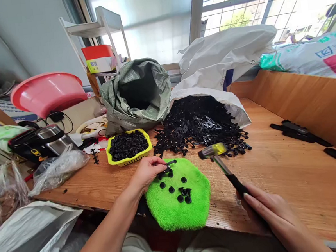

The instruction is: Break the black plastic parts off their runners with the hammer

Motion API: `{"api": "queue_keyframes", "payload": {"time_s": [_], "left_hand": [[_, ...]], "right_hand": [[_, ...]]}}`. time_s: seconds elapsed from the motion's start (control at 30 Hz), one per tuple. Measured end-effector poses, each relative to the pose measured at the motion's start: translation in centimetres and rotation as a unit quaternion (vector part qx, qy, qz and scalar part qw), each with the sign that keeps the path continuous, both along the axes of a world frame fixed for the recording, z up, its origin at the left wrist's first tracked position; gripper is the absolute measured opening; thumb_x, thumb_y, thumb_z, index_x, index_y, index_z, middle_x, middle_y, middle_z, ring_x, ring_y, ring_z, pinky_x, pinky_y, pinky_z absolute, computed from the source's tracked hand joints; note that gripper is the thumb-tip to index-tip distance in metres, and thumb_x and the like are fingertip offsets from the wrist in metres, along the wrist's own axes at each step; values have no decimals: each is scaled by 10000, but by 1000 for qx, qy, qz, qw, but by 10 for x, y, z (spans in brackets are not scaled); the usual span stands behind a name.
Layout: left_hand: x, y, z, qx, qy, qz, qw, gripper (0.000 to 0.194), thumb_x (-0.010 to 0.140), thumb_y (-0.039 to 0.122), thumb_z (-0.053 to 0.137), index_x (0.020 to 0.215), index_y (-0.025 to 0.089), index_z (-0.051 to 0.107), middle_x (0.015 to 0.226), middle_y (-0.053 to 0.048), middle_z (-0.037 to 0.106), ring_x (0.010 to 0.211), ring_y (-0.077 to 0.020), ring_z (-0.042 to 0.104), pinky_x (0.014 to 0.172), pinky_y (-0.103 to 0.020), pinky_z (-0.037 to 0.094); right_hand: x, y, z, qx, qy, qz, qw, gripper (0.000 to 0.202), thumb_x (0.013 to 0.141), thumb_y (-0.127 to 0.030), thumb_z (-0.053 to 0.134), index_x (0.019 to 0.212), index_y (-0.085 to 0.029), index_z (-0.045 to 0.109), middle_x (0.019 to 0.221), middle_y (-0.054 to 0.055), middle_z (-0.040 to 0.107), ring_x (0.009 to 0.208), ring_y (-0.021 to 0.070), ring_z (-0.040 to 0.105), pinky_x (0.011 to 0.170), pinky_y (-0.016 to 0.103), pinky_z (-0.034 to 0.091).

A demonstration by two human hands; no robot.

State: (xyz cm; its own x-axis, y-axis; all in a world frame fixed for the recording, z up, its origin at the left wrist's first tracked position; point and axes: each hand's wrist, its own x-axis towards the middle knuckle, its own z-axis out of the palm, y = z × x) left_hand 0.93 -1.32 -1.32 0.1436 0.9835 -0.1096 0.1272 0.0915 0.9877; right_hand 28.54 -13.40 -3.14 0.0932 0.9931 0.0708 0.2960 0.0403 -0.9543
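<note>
My left hand (150, 170) pinches a small black plastic part (171, 163) over the upper left of a fuzzy green mat (178, 215). Several round black caps (180, 198) lie loose on that mat, some in a small cluster. In my right hand (265, 200) is a hammer (229, 173) with a black grip, held by its handle. Its head, yellow at one end and dark at the other, hangs above the table right of the mat. Just beyond my left hand stands a yellow basket (121, 163) filled with small black pieces.
A white sack (240, 112) spills a large heap of black plastic parts (203, 128) onto the wooden table (265, 164). Left of it stands an open grey-green sack (117, 114). A pink basin (47, 91), a black bag and plastic bags crowd the left side.
</note>
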Motion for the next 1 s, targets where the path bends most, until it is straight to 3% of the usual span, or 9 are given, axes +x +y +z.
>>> {"api": "queue_keyframes", "payload": {"time_s": [0.13,0.3,0.43,0.6,0.83,1.0], "left_hand": [[2,0,2,-2,-9,4,1000,123,490,201,647,589,136,611,504,32,535,490,-85,440,521,-210,308],[0,0,2,7,-9,3,1000,102,497,198,640,565,137,595,498,40,518,483,-77,415,501,-204,268],[-1,3,-2,10,-12,-4,1000,110,499,204,645,571,138,595,485,45,501,467,-72,390,489,-202,245],[0,4,-4,17,-8,-2,1000,103,504,204,635,564,139,582,474,44,489,461,-68,380,483,-197,240],[0,4,-2,23,5,-3,1000,79,511,180,612,568,133,583,468,48,482,459,-65,374,471,-188,237],[0,5,-2,26,3,-8,1000,73,512,175,618,557,135,577,469,50,481,457,-62,367,468,-183,230]], "right_hand": [[-19,14,22,87,-167,22,982,243,768,-469,562,916,-310,670,816,62,678,789,295,572,699,376,413],[-40,29,36,94,-318,128,935,232,832,-415,440,813,-280,628,604,46,615,575,264,564,541,338,384],[-43,32,39,133,-329,121,927,257,889,-387,348,791,-279,559,597,26,601,555,240,565,524,318,364],[-44,33,38,97,-410,134,897,251,869,-393,353,809,-260,557,581,45,601,566,275,585,504,330,352],[-46,31,37,109,-464,146,867,296,905,-350,269,796,-240,522,575,42,598,546,246,589,486,306,358],[-46,32,33,142,-469,131,862,356,935,-364,194,842,-230,511,608,40,612,571,222,601,502,294,372]]}}
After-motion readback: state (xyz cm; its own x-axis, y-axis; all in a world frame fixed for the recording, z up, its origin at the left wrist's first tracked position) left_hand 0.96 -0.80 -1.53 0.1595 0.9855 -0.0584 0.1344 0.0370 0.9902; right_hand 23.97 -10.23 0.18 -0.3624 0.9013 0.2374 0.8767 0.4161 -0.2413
